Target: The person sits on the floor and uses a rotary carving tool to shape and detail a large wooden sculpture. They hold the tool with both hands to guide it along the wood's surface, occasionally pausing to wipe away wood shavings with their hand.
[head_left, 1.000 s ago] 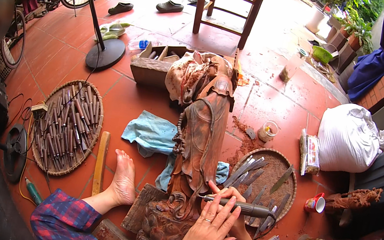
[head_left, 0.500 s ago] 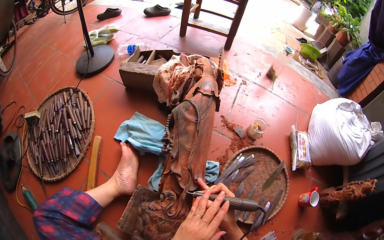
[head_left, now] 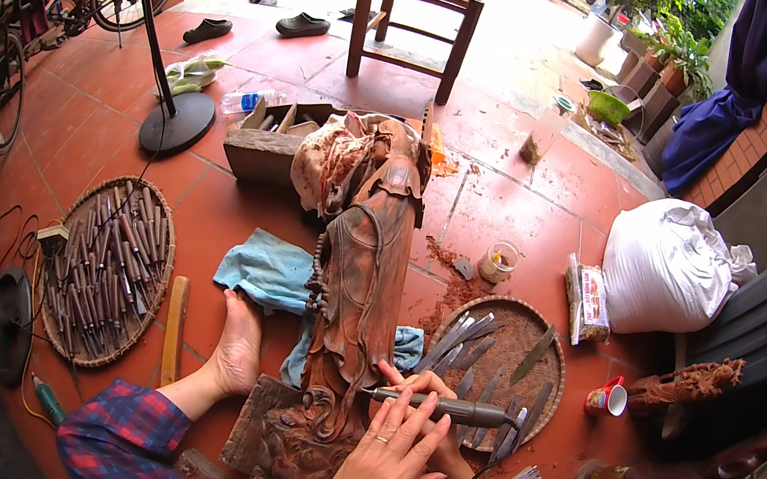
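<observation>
Resting on the red tile floor [head_left: 216,207] at the left, a round woven tray [head_left: 168,264] held a heap of handled tools [head_left: 111,260], its rim close to a wooden bar [head_left: 174,331]. A strip of tile ran between that tray and the blue cloth [head_left: 262,268], giving some elbow room; nearer, the person's foot [head_left: 238,349] narrowed it. In the middle, the carved figure [head_left: 363,272] lay lengthwise, base nearest the person, far end beside a wooden box [head_left: 260,156]. It looked like heavy, rigid wood, probably best held at the base or smooth middle, since the beads [head_left: 318,274] and thin folds might chip. The left hand [head_left: 383,453] was spread, fingers nearly straight, laid over the right hand [head_left: 452,454], which was curled round a grey pen-shaped tool [head_left: 466,413]; its tip met or nearly met the figure's lower part. On the right, bare blades [head_left: 534,354] in a second tray [head_left: 512,334] crowded close to the tool, leaving less room.
</observation>
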`<state>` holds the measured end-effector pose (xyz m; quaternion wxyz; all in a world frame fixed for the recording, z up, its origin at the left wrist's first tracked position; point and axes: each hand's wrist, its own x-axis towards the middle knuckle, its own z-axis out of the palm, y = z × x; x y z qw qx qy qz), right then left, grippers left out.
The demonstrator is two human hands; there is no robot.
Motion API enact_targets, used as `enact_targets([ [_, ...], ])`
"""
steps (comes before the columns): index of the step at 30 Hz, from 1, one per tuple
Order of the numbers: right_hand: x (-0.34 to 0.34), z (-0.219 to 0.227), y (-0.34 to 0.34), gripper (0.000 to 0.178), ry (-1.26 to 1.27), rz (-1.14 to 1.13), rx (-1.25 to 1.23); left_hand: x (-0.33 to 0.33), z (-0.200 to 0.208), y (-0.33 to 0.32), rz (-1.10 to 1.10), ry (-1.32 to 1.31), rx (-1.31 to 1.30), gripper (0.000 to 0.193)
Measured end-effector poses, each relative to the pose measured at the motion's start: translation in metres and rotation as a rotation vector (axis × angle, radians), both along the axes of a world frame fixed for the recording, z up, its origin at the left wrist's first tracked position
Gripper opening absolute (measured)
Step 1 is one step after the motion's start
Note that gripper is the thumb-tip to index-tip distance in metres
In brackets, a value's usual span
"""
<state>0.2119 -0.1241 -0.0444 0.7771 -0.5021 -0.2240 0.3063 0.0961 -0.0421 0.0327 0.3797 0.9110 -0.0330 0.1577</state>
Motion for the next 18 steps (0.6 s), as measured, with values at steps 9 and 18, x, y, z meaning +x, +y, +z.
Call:
enact_targets([
  [9,-0.002,0.016,0.000,0.016,0.081,-0.036,0.066,-0.019,0.083,0.017,-0.541,-0.030,-1.555,0.027],
  [18,-0.006,0.022,-0.001,0.015,0.136,-0.056,0.046,-0.014,0.100,0.019,-0.486,-0.180,-1.462,0.019],
])
